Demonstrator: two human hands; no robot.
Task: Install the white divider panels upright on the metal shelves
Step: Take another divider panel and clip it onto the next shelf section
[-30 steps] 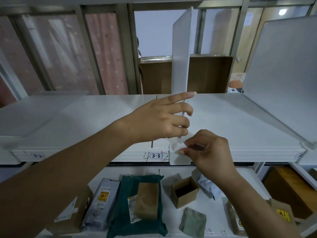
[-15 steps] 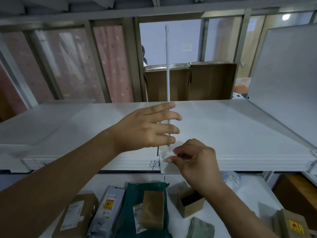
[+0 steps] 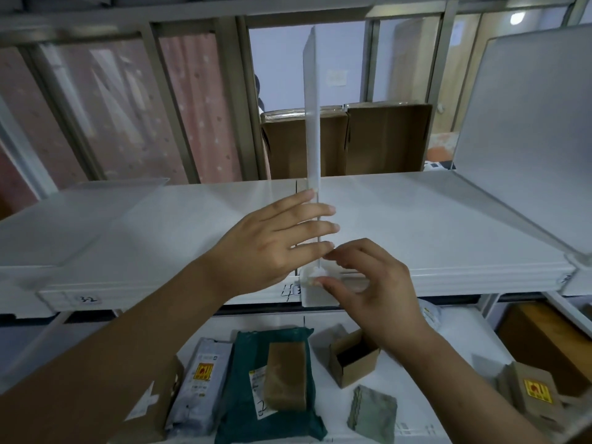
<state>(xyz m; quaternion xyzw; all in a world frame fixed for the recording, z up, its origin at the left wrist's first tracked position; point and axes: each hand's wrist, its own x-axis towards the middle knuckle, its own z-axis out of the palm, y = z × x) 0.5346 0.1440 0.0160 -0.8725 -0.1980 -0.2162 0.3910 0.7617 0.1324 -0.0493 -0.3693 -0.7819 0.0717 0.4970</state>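
A white divider panel (image 3: 312, 116) stands upright, seen nearly edge-on, at the middle of the white metal shelf (image 3: 432, 225). Its front foot, a white plastic clip (image 3: 315, 288), sits over the shelf's front lip.

The left hand (image 3: 272, 241) lies flat against the panel's left face low down, its fingers (image 3: 315, 216) straight and slightly spread, their tips reaching past the panel's front edge; it presses rather than grips.

The right hand (image 3: 368, 283) is at the clip, thumb and forefinger narrowly parted in a pinch on the clip's top, the other fingers loosely curled.

A second white panel (image 3: 528, 133) leans at the right end of the shelf. On the lower shelf (image 3: 455, 334) lie a green mailer bag (image 3: 243, 402), an open small cardboard box (image 3: 352, 360) and other parcels.
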